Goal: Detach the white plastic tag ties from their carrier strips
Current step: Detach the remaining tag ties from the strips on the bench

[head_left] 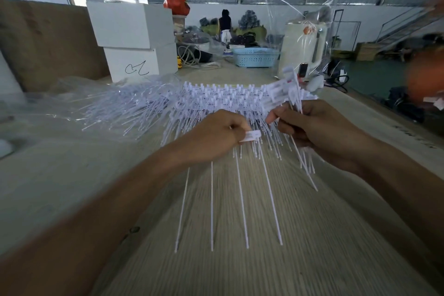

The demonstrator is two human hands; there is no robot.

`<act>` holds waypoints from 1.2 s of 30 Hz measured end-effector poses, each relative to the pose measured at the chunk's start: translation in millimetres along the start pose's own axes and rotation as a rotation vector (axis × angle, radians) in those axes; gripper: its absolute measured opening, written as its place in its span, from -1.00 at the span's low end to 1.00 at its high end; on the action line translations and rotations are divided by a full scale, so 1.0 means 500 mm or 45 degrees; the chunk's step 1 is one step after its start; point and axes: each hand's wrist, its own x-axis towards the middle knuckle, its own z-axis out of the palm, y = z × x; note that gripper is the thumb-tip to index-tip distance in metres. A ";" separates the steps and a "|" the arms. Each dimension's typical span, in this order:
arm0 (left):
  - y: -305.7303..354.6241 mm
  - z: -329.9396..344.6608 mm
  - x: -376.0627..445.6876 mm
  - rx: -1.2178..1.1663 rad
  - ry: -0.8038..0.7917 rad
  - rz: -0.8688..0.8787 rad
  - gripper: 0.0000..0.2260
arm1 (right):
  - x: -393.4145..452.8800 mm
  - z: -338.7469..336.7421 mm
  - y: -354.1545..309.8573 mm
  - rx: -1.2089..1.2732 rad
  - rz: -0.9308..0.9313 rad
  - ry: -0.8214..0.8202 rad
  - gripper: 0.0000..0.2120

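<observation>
- My left hand (216, 132) is curled round a short piece of carrier strip (251, 136), pinching its flat white tab at the fingertips; four long ties (241, 199) hang from it and fan down toward me across the tabletop (312, 247).
- My right hand (319, 132) grips a bundle of loose ties (298, 113), heads sticking up past the knuckles and tails trailing out below the palm. The thumb points left, toward the other hand.
- The two hands sit near each other, the strip's tab end facing the gap between them. The right hand is the nearer one to that end.
- The four ties run lengthwise away from the strip toward my body, roughly crosswise to the strip itself. I judge the next pull should go along that long axis, or as a snap across it, with the left hand anchoring the strip.
- The main stock of undetached ties (228, 98) lies just beyond both hands, spread left to right, some in a clear plastic bag (120, 103) at the left.
</observation>
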 end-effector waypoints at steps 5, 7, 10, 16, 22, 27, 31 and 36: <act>0.010 -0.007 -0.004 -0.068 0.113 0.075 -0.77 | -0.003 0.005 -0.002 -0.064 0.041 0.055 -0.64; 0.014 -0.006 -0.006 -0.043 0.157 0.105 -0.79 | -0.002 0.011 -0.002 -0.173 0.021 0.119 -0.60; 0.015 -0.005 -0.009 -0.056 0.188 0.129 -0.83 | -0.005 0.023 -0.003 -0.218 -0.022 0.158 -0.60; 0.016 0.001 -0.008 -0.131 0.236 0.210 -0.86 | -0.001 0.050 -0.002 -0.074 -0.015 0.402 -0.66; 0.015 0.004 -0.007 -0.173 0.348 0.283 -0.88 | -0.002 0.033 -0.004 0.083 0.162 0.229 -0.58; 0.015 0.008 -0.008 -0.181 0.358 0.341 -0.88 | -0.004 0.030 0.004 0.095 0.137 0.069 -0.57; 0.011 0.006 -0.003 -0.047 0.414 0.210 -0.94 | 0.002 0.024 0.002 0.168 0.133 0.128 -0.69; 0.007 0.005 -0.003 -0.034 0.373 0.090 -0.64 | 0.000 0.033 0.004 0.144 0.116 0.202 -0.65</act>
